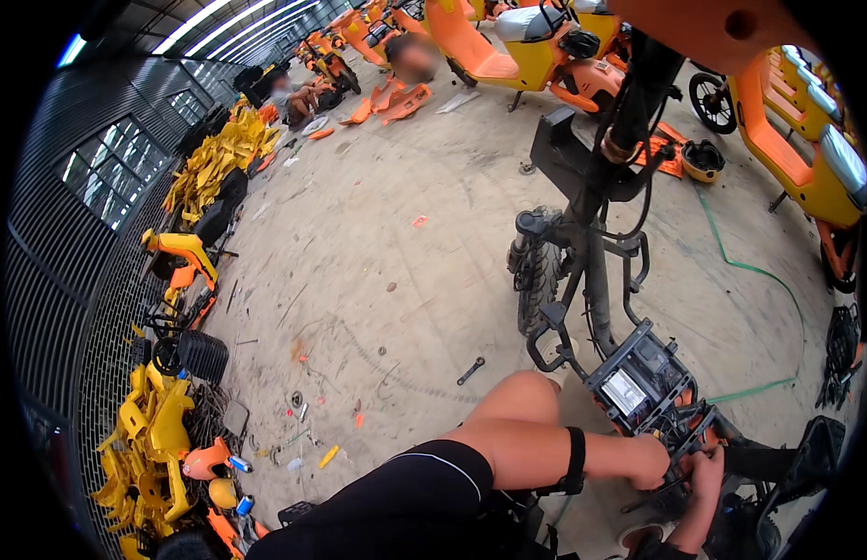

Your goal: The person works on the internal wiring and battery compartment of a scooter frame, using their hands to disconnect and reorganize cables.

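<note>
A stripped scooter frame (pixel 597 280) stands before me, its front wheel (pixel 544 271) pointing away. Toward its rear an open black compartment (pixel 646 359) holds a labelled silver-grey unit (pixel 624 391), with a tangle of dark cables (pixel 687 420) beside it. My left hand (pixel 649 462) is closed at the near side of those cables, and a black band circles that forearm. Close to its right, my right hand (pixel 705 472) has its fingers bent in against the frame. What either hand grips is hidden by the fingers and the parts around them.
A wrench (pixel 471 371) lies on the concrete floor, left of the frame. Yellow body panels (pixel 149 439) are heaped along the left wall. Orange-yellow scooters (pixel 779 140) line the right and back. A helmet (pixel 702 161) and green strap (pixel 732 261) lie at right. Another person (pixel 298 98) sits far off.
</note>
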Demonstrator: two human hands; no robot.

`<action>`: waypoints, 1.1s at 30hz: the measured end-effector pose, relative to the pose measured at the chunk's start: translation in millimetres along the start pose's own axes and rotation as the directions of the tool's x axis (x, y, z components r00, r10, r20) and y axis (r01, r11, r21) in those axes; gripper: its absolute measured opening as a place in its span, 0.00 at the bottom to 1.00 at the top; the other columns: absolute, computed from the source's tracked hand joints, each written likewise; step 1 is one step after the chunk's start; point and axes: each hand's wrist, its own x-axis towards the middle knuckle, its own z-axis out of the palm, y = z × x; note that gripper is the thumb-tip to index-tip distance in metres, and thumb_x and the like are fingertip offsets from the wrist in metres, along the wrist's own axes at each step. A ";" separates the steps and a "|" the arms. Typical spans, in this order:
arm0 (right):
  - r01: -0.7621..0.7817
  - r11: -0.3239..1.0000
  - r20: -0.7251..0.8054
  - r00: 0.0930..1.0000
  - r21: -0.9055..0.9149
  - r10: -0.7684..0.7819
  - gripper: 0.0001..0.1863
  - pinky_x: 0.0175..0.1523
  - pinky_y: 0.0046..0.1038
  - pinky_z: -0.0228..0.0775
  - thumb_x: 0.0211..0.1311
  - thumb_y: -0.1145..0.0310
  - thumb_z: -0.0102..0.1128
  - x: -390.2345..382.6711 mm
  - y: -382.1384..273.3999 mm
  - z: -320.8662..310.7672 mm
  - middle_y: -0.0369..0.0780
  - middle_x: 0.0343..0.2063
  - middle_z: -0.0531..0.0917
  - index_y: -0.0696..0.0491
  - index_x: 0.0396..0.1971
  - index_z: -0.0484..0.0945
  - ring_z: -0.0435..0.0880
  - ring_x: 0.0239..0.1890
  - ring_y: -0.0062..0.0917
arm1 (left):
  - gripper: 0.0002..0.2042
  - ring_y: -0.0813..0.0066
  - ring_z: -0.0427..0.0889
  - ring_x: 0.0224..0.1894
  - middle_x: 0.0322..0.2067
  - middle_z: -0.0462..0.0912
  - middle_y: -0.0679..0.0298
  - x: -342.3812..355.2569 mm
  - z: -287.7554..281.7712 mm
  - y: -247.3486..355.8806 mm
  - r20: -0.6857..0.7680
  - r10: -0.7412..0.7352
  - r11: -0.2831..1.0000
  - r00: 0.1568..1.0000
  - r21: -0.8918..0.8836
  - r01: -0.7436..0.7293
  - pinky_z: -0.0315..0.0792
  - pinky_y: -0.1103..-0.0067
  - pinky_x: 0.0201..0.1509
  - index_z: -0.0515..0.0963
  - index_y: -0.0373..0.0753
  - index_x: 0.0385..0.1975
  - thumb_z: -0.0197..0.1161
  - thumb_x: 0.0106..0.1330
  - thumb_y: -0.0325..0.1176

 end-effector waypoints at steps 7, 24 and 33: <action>-0.013 0.913 -0.068 0.997 0.407 0.045 0.16 0.32 0.28 0.71 0.53 0.75 0.56 -27.7 -36.7 -18.3 0.37 0.28 0.75 0.54 0.44 0.71 0.74 0.27 0.22 | 0.27 0.45 0.84 0.32 0.25 0.83 0.47 -3.0 -16.9 13.6 -0.164 -0.018 0.988 0.986 -0.153 -0.008 0.77 0.57 0.38 0.82 0.31 0.24 0.51 0.69 0.53; 0.126 0.766 0.005 0.986 0.631 -0.167 0.16 0.51 0.27 0.74 0.73 0.58 0.55 -56.4 -76.3 -33.4 0.37 0.41 0.81 0.55 0.48 0.75 0.80 0.44 0.22 | 0.23 0.43 0.82 0.35 0.28 0.81 0.42 3.4 -22.6 34.1 -0.325 -0.102 0.726 0.940 -0.670 -0.153 0.74 0.58 0.43 0.79 0.28 0.30 0.54 0.70 0.47; 0.101 0.713 0.101 0.967 0.694 -0.236 0.14 0.51 0.25 0.74 0.72 0.61 0.56 -48.9 -56.0 -25.3 0.36 0.41 0.82 0.55 0.49 0.76 0.80 0.43 0.21 | 0.21 0.41 0.82 0.36 0.29 0.82 0.43 -27.3 -15.9 40.6 -0.448 -0.152 0.810 0.881 -0.567 -0.149 0.74 0.55 0.43 0.80 0.29 0.29 0.53 0.70 0.45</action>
